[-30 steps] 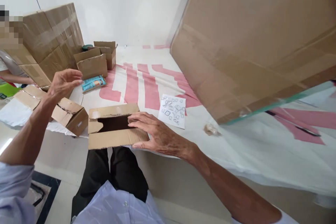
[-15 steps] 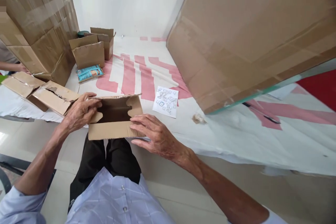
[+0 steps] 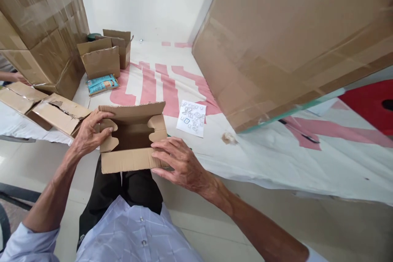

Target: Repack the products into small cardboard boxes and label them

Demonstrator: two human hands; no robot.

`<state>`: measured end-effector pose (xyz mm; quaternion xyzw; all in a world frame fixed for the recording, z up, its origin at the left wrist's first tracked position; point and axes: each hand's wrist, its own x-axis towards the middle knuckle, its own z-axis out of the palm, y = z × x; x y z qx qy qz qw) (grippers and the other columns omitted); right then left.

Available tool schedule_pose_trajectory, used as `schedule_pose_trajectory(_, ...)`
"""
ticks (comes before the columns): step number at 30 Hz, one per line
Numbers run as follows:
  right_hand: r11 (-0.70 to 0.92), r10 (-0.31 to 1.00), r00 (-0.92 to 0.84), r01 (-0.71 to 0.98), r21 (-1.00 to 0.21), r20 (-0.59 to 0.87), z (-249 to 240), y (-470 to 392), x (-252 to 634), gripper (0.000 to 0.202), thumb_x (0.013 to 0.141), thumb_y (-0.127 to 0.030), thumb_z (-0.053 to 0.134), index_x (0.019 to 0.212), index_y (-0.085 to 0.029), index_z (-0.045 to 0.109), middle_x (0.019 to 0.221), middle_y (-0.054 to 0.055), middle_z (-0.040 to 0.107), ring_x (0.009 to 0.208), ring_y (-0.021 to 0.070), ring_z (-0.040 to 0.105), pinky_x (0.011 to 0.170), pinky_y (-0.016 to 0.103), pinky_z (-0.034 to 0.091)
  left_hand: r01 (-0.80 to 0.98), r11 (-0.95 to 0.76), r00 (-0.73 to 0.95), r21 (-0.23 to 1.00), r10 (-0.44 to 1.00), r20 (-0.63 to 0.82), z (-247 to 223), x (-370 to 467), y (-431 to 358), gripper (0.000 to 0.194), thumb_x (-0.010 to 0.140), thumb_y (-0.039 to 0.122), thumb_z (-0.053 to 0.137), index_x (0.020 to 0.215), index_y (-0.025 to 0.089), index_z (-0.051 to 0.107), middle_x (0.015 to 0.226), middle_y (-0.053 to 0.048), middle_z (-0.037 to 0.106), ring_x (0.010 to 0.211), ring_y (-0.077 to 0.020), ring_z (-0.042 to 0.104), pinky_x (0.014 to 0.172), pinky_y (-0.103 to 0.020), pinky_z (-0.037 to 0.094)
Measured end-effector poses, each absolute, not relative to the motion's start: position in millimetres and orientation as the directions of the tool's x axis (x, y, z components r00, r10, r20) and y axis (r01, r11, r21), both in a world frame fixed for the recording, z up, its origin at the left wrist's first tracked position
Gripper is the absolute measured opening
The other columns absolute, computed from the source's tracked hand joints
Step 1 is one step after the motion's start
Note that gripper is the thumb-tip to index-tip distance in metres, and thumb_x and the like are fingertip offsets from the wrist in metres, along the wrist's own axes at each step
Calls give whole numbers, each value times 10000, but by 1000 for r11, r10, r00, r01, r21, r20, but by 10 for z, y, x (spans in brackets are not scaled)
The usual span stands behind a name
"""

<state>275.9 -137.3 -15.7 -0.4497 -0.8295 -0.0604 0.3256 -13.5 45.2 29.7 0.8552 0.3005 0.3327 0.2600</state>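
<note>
The left hand [image 3: 90, 133] has its thumb on the side flap of an open, rectangular brown cardboard box [image 3: 127, 161] and its fingers around the far left corner, holding it narrowly. The right hand [image 3: 181, 163] has its fingers slightly parted and curved, the tips touching the right end of the box's near flap, the thumb below them; how firmly it grips, I cannot tell. The box is at the near edge of the table, above the person's lap, flaps spread and its dark inside showing. Just left of the box lies a closed brown cardboard carton [image 3: 61, 112]. Beyond the box, to the left, are blue printed packets [image 3: 102, 84]. Right of the box lies a white paper sheet with drawn shapes [image 3: 192, 118]; farther right stands a large, flat-sided brown cardboard piece [image 3: 291, 49]. A white-and-pink cloth [image 3: 264, 163] spreads beyond the box.
</note>
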Motion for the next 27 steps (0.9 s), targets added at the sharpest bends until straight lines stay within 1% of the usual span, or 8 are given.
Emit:
schedule_pose_trajectory(4,578,714,-391,798,-172,581,-164,-1385,2752,326,1008,-463,732,1204,-203,727,1317,167,746,1119,308,680,993,504,537,322,-780,610,536,604,513,243,-157,377,237,960,286,702,1173,207,770,1190,-118,758,1144,-281,713,1026,-450,575)
schedule_pose_trajectory(9,553,725,-404,824,-123,558,-181,-1390,2750,496,1040,-570,656,1366,-198,696,1423,180,709,1260,325,643,1025,495,526,325,-846,591,422,530,608,132,-212,291,178,972,242,681,1126,216,766,1300,-118,747,1182,-281,718,1077,-467,569)
schedule_pose_trajectory(13,548,721,-438,835,-55,537,-174,-1389,2716,531,1046,-607,626,1342,-176,715,1441,182,710,1308,334,611,1015,490,521,325,-891,593,317,453,665,84,-231,215,172,972,175,674,1118,224,751,1304,-108,743,1182,-281,705,1041,-454,584)
schedule_pose_trajectory(17,573,707,-442,815,-81,552,-148,-1421,2678,546,1025,-634,646,1291,-164,730,1404,186,728,1277,336,626,985,495,550,330,-916,590,229,390,707,77,-225,125,226,975,110,656,1159,227,718,1294,-114,728,1168,-279,702,1007,-446,594)
schedule_pose_trajectory(20,613,626,-396,782,-110,672,-53,-1438,2667,421,1059,-505,644,1304,-168,702,1299,173,752,1186,304,670,969,478,584,331,-927,602,175,350,718,82,-222,58,260,968,72,653,1181,219,680,1296,-130,719,1165,-281,700,991,-447,603)
schedule_pose_trajectory(23,530,552,-250,841,-104,795,112,-1415,2673,308,1045,-285,669,1341,-200,674,1207,141,755,1116,279,687,949,462,595,328,-936,617,127,314,721,79,-232,2,292,960,46,653,1201,210,646,1305,-153,716,1186,-296,698,996,-468,607)
schedule_pose_trajectory(25,476,536,-202,874,-96,820,200,-1391,2670,319,1019,-239,699,1336,-214,674,1177,129,753,1090,277,689,933,458,594,325,-940,622,103,295,726,66,-245,-27,294,956,43,655,1194,214,630,1316,-162,715,1207,-310,695,996,-486,607)
schedule_pose_trajectory(27,489,542,-223,868,-88,810,223,-1382,2654,321,1015,-264,709,1332,-225,670,1161,117,751,1064,275,697,919,453,595,327,-940,621,101,294,727,47,-256,-48,282,955,47,657,1172,224,621,1328,-159,712,1221,-316,693,1001,-494,605)
